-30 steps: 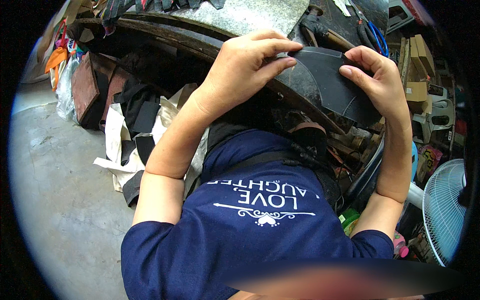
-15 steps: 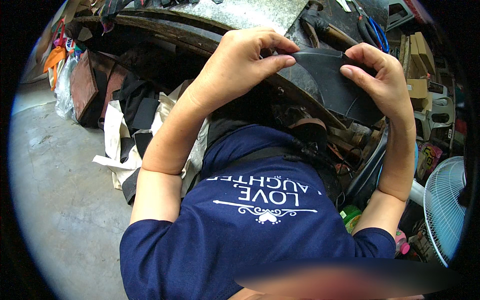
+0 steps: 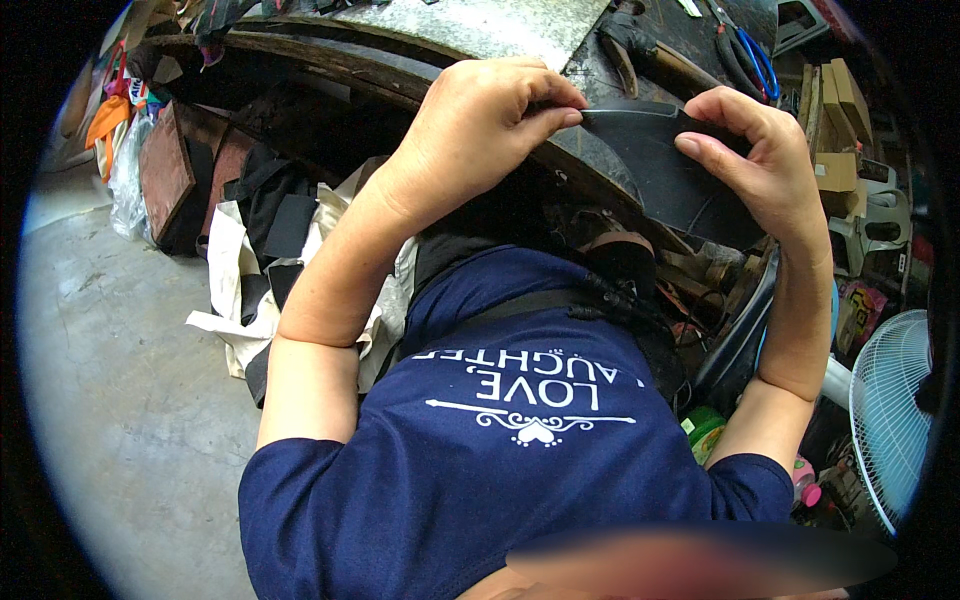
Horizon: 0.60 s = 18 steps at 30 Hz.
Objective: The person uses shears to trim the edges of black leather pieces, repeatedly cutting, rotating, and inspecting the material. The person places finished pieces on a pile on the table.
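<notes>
A black, leather-like flat piece (image 3: 665,165) with a curved edge and a stitched-looking line hangs between my two hands, above the near edge of the workbench (image 3: 500,30). My left hand (image 3: 490,120) pinches its upper left corner between thumb and forefinger. Farther along the same top edge, my right hand (image 3: 755,155) grips it, thumb in front and fingers behind. That top edge looks folded over in a narrow strip. The lower right part of the piece is hidden behind my right hand.
On the bench lie a hammer (image 3: 670,62) and blue-and-black-handled scissors (image 3: 757,65). A white fan (image 3: 890,420) stands at the right, below stacked cardboard boxes (image 3: 838,175). White and black scraps (image 3: 240,290) lie at the left on the concrete floor (image 3: 120,380).
My left hand has shifted slightly left and down with its corner of the black piece. The top edge now looks straighter, and the right hand has barely moved.
</notes>
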Each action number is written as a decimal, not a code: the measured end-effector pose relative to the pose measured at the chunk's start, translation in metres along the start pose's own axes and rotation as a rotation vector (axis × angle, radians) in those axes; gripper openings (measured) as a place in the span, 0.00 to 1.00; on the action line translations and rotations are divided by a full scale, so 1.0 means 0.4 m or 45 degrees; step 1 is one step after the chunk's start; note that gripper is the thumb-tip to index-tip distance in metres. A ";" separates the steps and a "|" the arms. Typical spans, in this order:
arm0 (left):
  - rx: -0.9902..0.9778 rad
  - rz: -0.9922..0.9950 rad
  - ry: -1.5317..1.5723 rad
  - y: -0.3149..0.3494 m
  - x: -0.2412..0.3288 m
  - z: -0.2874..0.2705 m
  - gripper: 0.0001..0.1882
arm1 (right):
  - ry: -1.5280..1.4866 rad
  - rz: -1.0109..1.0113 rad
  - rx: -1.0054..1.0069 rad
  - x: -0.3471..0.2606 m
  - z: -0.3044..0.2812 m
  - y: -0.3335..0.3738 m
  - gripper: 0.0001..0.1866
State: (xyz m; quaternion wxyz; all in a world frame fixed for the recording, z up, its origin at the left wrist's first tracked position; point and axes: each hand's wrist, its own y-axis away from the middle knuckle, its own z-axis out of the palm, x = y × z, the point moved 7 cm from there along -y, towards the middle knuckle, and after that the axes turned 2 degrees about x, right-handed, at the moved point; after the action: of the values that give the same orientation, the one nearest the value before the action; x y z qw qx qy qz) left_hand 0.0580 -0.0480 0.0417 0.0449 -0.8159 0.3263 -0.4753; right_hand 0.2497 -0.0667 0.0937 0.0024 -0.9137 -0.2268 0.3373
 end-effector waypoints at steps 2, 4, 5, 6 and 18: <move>-0.008 0.005 -0.015 0.000 0.001 0.002 0.07 | 0.028 0.012 -0.008 0.001 0.002 0.000 0.12; -0.014 0.005 -0.023 0.001 0.002 0.003 0.07 | 0.035 0.019 -0.014 0.002 0.003 0.001 0.12; -0.008 0.023 -0.030 0.001 0.005 0.002 0.06 | 0.041 0.024 -0.015 0.003 0.003 0.002 0.12; -0.002 0.048 -0.042 0.002 0.010 0.001 0.06 | 0.018 0.033 -0.009 0.004 0.003 0.003 0.12; 0.071 0.078 -0.142 0.005 0.036 -0.009 0.06 | -0.012 -0.007 -0.015 -0.006 0.017 0.005 0.12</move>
State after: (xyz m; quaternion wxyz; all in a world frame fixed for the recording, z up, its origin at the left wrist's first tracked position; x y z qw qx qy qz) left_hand 0.0591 -0.0569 0.0538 0.1004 -0.8290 0.3347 -0.4366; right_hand 0.2448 -0.0706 0.0894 -0.0032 -0.9115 -0.2313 0.3401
